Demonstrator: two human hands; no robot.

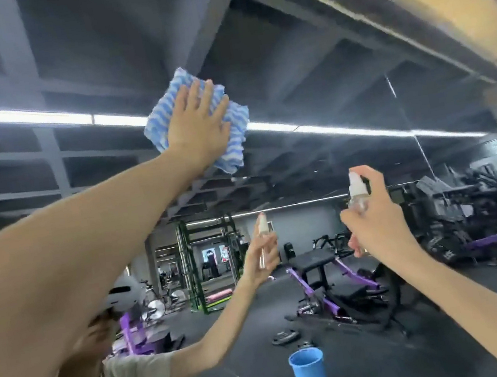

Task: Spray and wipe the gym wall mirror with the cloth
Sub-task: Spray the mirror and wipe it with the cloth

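The wall mirror [306, 89] fills the view and reflects the gym behind me. High up, my left hand [197, 125] presses a blue-and-white striped cloth [233, 139] flat against the glass with straight fingers. Lower right, my right hand [371, 218] grips a small clear spray bottle [358, 191] with a white nozzle, held upright a little off the mirror. The bottle and that hand show again as a reflection at lower centre.
A blue plastic cup [310, 376] appears at the bottom centre in the mirror. Reflected weight benches [324, 273] with purple parts, racks and loose plates lie behind. The mirror's upper frame [409, 19] runs diagonally at top right.
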